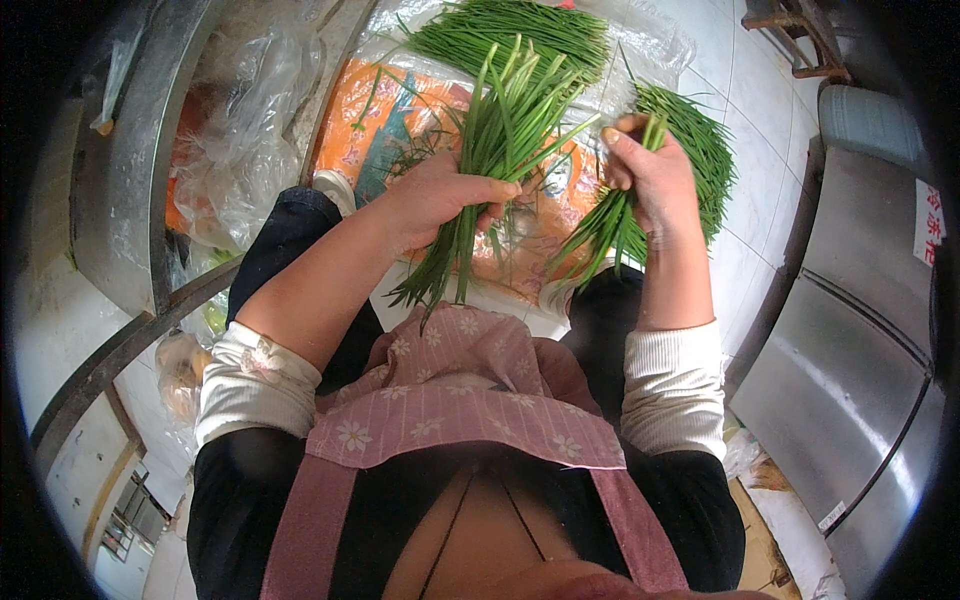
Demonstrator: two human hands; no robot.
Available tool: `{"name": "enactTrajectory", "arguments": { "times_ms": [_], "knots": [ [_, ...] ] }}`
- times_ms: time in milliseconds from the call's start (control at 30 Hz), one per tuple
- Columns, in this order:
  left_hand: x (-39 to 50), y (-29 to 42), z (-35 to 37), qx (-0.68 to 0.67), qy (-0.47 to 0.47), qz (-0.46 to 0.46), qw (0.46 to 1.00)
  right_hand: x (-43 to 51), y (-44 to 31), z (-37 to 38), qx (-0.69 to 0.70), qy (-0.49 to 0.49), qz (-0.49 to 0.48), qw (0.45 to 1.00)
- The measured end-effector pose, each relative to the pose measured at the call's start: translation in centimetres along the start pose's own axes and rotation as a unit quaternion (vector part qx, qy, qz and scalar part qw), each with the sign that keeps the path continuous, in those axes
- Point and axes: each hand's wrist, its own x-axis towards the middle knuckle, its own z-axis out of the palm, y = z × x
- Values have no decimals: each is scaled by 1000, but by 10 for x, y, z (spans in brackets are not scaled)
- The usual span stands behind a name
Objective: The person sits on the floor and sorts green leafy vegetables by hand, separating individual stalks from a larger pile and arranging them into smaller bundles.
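My left hand point(457, 199) is closed around a thick bunch of garlic chives point(510, 120), pale stem ends pointing away from me and leaf tips hanging towards my lap. In my right hand point(656, 172) is a smaller bunch of chives point(611, 221), its cut ends poking up between thumb and fingers. Behind that hand a pile of chives point(701, 142) lies on the floor, partly covered by it. Farther off, a larger heap of chives point(517, 34) rests on clear plastic sheeting.
An orange printed plastic sack point(337, 135) with loose chive scraps lies flat between my feet. Crumpled clear plastic bags point(247, 135) fill the left side near a metal-legged table point(135, 187). To the right stand a stainless steel refrigerator point(840, 330) and a wooden stool point(806, 37) on white tiles point(757, 150).
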Motion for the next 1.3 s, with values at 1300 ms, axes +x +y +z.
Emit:
{"name": "enactTrajectory", "arguments": {
  "times_ms": [1300],
  "knots": [
    [38, -26, -14, 84, 182, -85, 976, 97, 146, -247, -760, -31, -69, 646]
  ]
}}
